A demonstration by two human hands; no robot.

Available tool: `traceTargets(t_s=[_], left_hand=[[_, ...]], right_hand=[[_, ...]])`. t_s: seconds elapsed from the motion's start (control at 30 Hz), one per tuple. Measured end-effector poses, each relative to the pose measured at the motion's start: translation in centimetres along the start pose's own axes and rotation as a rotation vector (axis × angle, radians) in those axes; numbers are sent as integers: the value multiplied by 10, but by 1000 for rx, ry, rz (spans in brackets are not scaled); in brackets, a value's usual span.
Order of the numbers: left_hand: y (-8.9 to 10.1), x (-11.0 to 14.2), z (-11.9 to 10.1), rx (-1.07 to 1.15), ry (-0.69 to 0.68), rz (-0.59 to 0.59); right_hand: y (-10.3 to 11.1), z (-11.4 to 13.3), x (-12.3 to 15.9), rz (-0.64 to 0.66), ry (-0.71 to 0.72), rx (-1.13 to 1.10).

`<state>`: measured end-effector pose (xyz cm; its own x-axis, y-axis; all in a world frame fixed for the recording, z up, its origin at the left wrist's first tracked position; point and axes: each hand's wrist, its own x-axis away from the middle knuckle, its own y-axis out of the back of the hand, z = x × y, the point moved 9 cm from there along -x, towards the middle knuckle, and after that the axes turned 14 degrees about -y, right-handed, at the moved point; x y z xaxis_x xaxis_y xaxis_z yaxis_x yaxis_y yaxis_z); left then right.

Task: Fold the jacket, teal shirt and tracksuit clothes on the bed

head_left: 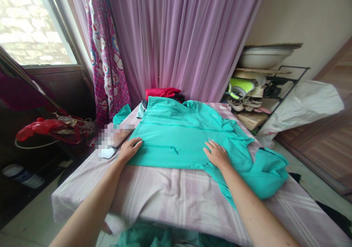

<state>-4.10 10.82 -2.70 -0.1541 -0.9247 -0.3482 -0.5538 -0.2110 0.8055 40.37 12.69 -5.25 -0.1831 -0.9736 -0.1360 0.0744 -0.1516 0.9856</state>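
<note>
Plaid cloth beneath; both open hands touch teal jacket

You have here a room in a home, lived-in and informal. Items on view to you: one purple curtain, floor-length and gathered; one patterned drape, magenta with cartoon figures; one window, facing a stone wall. One rack, metal-framed, holding shoes, with a basin on top. One white sack, plastic, beside it. One door, brown wood, at your right. One checked cloth, pink and white, spread under clothing before you. Floor: pale tile. Household goods throughout, domestic in kind.
</note>
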Motion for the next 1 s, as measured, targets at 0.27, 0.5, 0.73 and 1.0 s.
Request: traceTargets(t_s=[0.27, 0.5, 0.73, 1.0], left_hand=[[23, 13, 28, 520, 180, -330], [29, 13, 42, 765, 176, -467], [33, 8, 17, 180, 144, -286], [-52, -8, -83, -323, -257, 204]], right_hand=[[-5, -3, -2, -8, 5, -25], [-5, -3, -2, -30, 11, -22], [-2, -2, -1, -21, 4, -32], [1, -1, 1, -46, 17, -44]])
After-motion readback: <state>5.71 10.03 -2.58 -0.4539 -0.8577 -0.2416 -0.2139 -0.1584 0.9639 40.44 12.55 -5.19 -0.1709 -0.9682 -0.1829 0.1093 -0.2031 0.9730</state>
